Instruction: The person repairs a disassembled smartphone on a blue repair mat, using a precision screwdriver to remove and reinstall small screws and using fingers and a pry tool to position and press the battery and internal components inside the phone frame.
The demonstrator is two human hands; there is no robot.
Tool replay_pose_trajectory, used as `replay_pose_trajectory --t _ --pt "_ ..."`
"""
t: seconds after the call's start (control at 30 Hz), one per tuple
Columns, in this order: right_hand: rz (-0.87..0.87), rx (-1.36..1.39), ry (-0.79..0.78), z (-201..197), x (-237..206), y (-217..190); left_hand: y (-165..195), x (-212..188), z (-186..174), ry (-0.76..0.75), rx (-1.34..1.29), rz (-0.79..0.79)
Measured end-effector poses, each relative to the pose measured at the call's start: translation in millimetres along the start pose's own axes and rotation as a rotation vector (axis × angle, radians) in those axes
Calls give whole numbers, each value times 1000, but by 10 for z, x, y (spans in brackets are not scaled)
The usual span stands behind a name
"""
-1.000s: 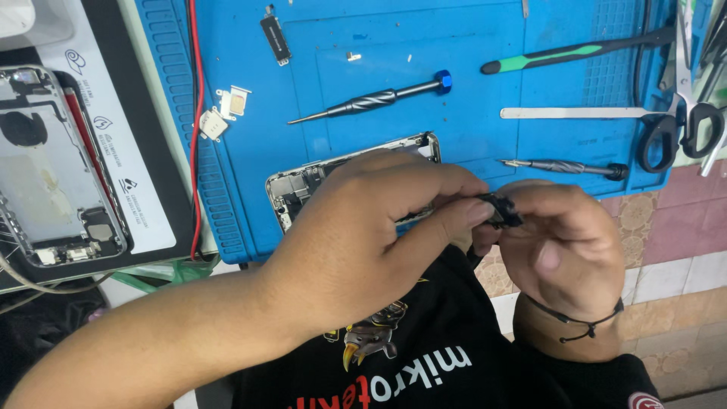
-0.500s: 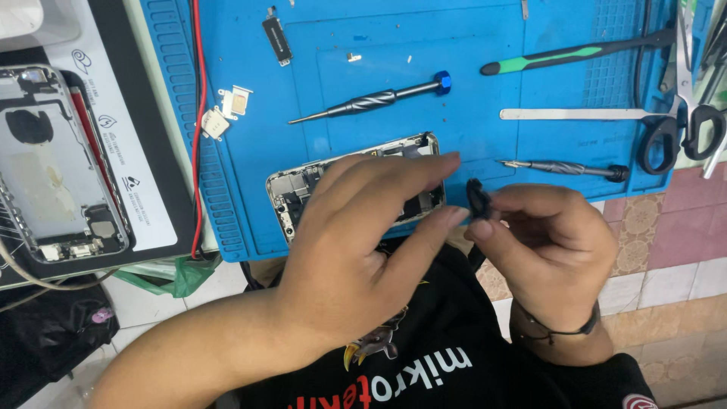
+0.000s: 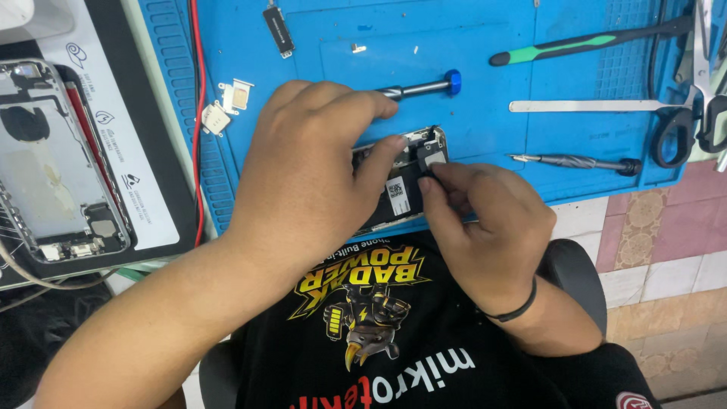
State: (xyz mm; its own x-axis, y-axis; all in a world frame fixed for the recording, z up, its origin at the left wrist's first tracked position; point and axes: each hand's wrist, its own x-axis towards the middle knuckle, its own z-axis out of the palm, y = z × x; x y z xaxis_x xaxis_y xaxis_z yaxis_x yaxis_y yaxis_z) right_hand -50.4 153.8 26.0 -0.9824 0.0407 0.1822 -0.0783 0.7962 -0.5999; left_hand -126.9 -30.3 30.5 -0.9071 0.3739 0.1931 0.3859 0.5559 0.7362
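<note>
Our left hand flat on open phone, fingers spread, pinning it to blue mat. Our right hand pinches small black part at phone's top corner. Hands close together, near mat's front edge. Screwdriver just behind left fingers. Second phone far left.

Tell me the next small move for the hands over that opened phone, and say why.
Probably press the small black part down into the top corner of the opened phone. The right hand pinches it right at that corner, its fingertips on the phone's frame, while the left hand lies across the phone and steadies it on the blue mat. Whether it is aligned cannot be told.
</note>
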Motion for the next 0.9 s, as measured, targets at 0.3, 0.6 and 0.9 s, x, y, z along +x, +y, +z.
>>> replay_pose_trajectory --t 0.3,0.6,0.9 --pt "-65 -66 42 154 46 -17 61 49 47 -72 81 -50" --pt "-106 -83 21 141 43 30 130 106 209 -104 199 -90" --pt "-96 -140 -3 79 26 87 103 81 288 -43 175 -60"
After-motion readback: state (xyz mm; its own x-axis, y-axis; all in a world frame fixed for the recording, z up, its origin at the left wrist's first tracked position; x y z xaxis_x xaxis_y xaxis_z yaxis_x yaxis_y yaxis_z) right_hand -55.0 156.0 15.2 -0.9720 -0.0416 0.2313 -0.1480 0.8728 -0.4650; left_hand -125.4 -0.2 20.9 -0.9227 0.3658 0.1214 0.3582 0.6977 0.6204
